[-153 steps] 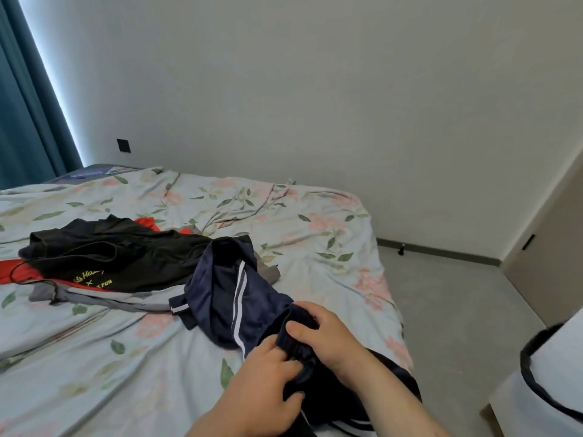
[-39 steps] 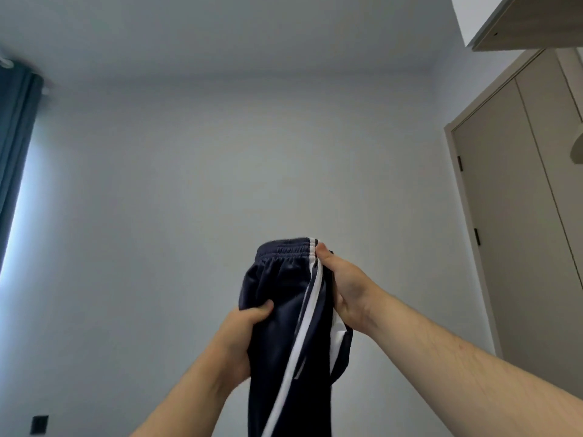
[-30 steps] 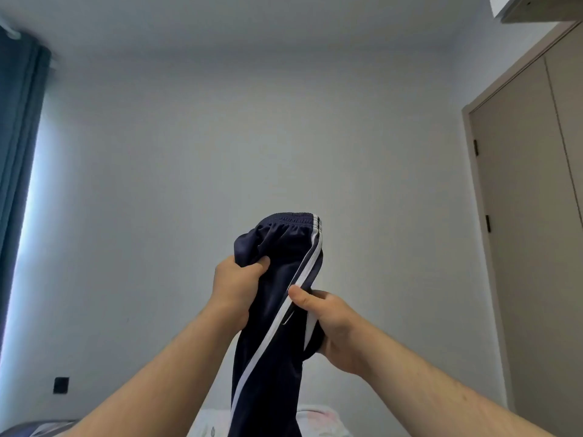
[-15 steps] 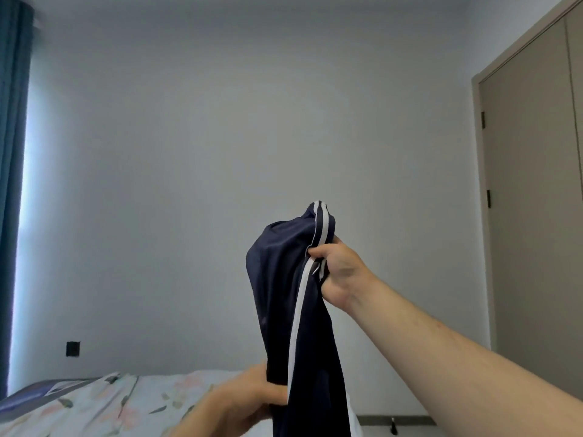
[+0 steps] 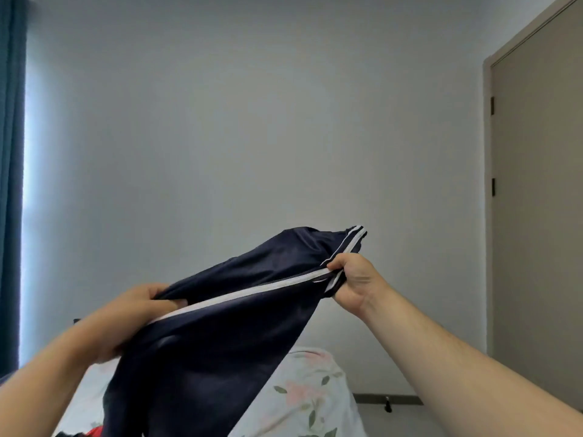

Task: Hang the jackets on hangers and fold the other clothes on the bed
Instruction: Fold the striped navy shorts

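Navy white-striped track pants (image 5: pixel 220 326) held stretched above floral bed (image 5: pixel 303 392), waistband end pinched by right hand (image 5: pixel 353 285), fabric gripped in curled fingers of left hand (image 5: pixel 126 313).

Navy white-striped track pants (image 5: pixel 227 335), stretched slantwise above the floral bed (image 5: pixel 309 392).

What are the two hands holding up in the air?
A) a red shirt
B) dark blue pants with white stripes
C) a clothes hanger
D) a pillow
B: the left hand and the right hand both grip the navy pants, whose white side stripes run between them, above the bed.
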Tool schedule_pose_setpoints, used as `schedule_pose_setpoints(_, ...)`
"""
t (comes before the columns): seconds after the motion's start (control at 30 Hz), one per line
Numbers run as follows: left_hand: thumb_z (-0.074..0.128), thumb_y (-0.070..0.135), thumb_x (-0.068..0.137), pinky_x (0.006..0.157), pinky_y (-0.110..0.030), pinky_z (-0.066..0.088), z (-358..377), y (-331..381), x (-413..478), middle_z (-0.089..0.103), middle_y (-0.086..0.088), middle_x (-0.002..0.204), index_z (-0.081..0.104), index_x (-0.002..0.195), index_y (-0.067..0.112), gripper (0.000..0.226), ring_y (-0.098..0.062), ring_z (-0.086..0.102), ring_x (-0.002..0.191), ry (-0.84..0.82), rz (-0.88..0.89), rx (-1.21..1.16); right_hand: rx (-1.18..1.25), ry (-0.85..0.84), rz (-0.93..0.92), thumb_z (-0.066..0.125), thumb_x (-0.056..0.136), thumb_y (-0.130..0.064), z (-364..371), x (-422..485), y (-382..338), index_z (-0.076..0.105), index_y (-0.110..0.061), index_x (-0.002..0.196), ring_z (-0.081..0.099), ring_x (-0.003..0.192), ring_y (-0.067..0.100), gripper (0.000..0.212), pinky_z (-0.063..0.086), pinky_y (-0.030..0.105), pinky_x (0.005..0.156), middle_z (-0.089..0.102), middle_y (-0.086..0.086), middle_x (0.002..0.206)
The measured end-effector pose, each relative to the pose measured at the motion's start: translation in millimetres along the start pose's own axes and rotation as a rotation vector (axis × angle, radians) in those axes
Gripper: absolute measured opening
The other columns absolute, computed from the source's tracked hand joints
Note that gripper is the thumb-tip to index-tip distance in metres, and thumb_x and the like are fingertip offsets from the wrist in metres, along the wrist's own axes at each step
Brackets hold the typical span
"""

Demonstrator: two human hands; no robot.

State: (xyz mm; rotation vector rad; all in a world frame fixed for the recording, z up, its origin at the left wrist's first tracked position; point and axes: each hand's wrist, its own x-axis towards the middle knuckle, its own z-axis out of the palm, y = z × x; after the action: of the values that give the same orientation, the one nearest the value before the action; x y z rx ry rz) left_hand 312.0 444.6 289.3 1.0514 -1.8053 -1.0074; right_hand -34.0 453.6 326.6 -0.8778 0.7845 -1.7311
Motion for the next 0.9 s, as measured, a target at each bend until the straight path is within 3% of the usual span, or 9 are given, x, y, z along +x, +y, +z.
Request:
schedule_pose_setpoints(0.1, 0.08, 0.043, 0.057, 0.078, -0.045, 0.058, -44.1, 20.2, -16.5, 0.076, -0.013, 0.092, 0.074, 0.098, 0.019, 0.048, -0.032, 0.073, 0.085, 0.046, 0.008, 0.261, 0.068, -0.032, 0.064, 0.031, 0.079, 0.017, 2.2, 4.7, 50.4, 0.049, -0.006, 0.1, 0.058, 0.092, 0.038, 0.035, 0.047, 0.061, 0.098, 0.056, 0.019, 0.1)
schedule_pose_setpoints(0.2, 0.084, 0.04, 0.053, 0.066, -0.029, 0.058, -59.2, 13.8, -31.4, 0.076, -0.001, 0.088, 0.071, 0.097, 0.035, 0.046, -0.019, 0.074, 0.079, -0.019, -0.054, 0.492, 0.127, -0.006, 0.143, 0.03, 0.077, 0.018, 4.3, 5.9, 103.9, 0.051, -0.005, 0.11, 0.06, 0.097, 0.043, 0.045, 0.051, 0.062, 0.09, 0.06, 0.023, 0.107)
schedule_pose_setpoints(0.3, 0.087, 0.041, 0.051, 0.074, -0.033, 0.059, -37.5, -37.4, -37.1, 0.075, 0.01, 0.091, 0.067, 0.097, 0.041, 0.051, -0.01, 0.073, 0.082, -0.116, -0.205, 0.61, 0.133, 0.07, 0.23, 0.028, 0.076, 0.018, -17.6, 7.2, 159.5, 0.05, -0.009, 0.112, 0.06, 0.1, 0.043, 0.05, 0.048, 0.064, 0.093, 0.058, 0.023, 0.11)
schedule_pose_setpoints(0.37, 0.087, 0.051, 0.044, 0.077, -0.028, 0.057, -7.3, -89.7, -39.9, 0.072, 0.023, 0.089, 0.064, 0.096, 0.046, 0.057, 0.002, 0.069, 0.081, -0.13, -0.273, 0.693, 0.081, 0.138, 0.302, 0.028, 0.076, 0.018, -46.8, 7.4, 201.3, 0.048, -0.012, 0.11, 0.057, 0.097, 0.041, 0.049, 0.046, 0.066, 0.095, 0.054, 0.02, 0.107)
schedule_pose_setpoints(0.5, 0.087, 0.052, 0.045, 0.069, -0.008, 0.046, 68.2, -213.8, -48.0, 0.069, 0.03, 0.087, 0.065, 0.092, 0.037, 0.054, 0.014, 0.063, 0.08, -0.277, -0.392, 0.642, 0.0, 0.296, 0.468, 0.027, 0.077, 0.018, -124.9, -6.0, 293.7, 0.05, -0.012, 0.113, 0.054, 0.092, 0.039, 0.052, 0.041, 0.068, 0.096, 0.052, 0.02, 0.101)
schedule_pose_setpoints(0.57, 0.084, 0.05, 0.049, 0.067, -0.004, 0.045, 105.0, -270.2, -57.0, 0.067, 0.036, 0.083, 0.066, 0.088, 0.039, 0.045, 0.019, 0.061, 0.078, -0.339, -0.444, 0.614, -0.038, 0.397, 0.57, 0.027, 0.077, 0.018, -167.3, -20.3, 336.4, 0.049, -0.01, 0.111, 0.054, 0.086, 0.039, 0.049, 0.041, 0.066, 0.096, 0.053, 0.021, 0.097)
schedule_pose_setpoints(0.7, 0.078, 0.056, 0.046, 0.063, -0.009, 0.046, 162.2, -356.9, -65.7, 0.07, 0.025, 0.079, 0.067, 0.087, 0.033, 0.048, 0.011, 0.064, 0.074, -0.341, -0.586, 0.549, -0.068, 0.543, 0.765, 0.04, 0.082, 0.003, -243.8, -47.3, 390.1, 0.055, -0.004, 0.094, 0.061, 0.07, 0.035, 0.02, 0.053, 0.049, 0.079, 0.062, 0.017, 0.076)
schedule_pose_setpoints(0.8, 0.079, 0.056, 0.047, 0.056, -0.015, 0.042, 189.6, -387.1, -58.4, 0.068, 0.016, 0.065, 0.065, 0.075, 0.023, 0.045, 0.004, 0.064, 0.063, -0.34, -0.691, 0.49, -0.03, 0.581, 0.773, 0.063, 0.092, -0.025, -281.4, -42.9, 407.1, 0.068, -0.002, 0.106, 0.069, 0.09, 0.033, 0.027, 0.055, 0.042, 0.082, 0.074, 0.017, 0.097)
schedule_pose_setpoints(0.9, 0.08, 0.058, 0.052, 0.058, -0.016, 0.041, 208.7, -401.2, -43.9, 0.066, 0.014, 0.062, 0.066, 0.068, 0.019, 0.044, 0.006, 0.059, 0.059, -0.292, -0.741, 0.439, -0.029, 0.533, 0.791, 0.07, 0.09, -0.021, -298.3, -22.1, 411.4, 0.069, -0.004, 0.102, 0.074, 0.078, 0.031, 0.022, 0.058, 0.035, 0.063, 0.076, 0.017, 0.091)
